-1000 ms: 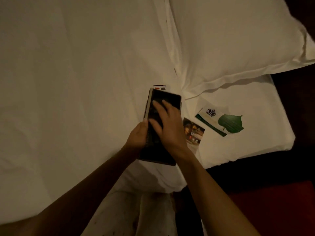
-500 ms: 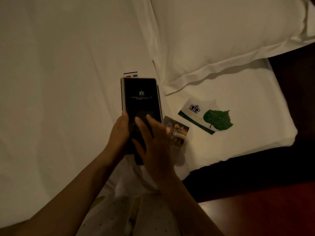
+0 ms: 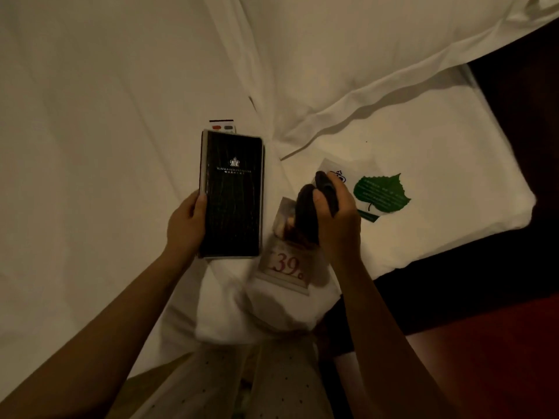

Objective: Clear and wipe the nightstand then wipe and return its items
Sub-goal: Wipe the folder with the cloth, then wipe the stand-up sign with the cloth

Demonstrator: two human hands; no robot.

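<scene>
While the left hand [image 3: 186, 226] grips a black folder [image 3: 232, 195] at centre frame, steadying it face-up over the bed [image 3: 90, 116], the right hand [image 3: 335, 219] beside it clutches a dark cloth [image 3: 308, 213], likely for wiping, above cards [image 3: 286, 264]

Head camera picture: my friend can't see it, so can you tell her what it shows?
Over a white bed, a person's left hand holds a black hotel folder by its edge while the right hand grips a bunched dark cloth. A card printed 39, a green leaf-shaped card and a pillow lie nearby.
</scene>
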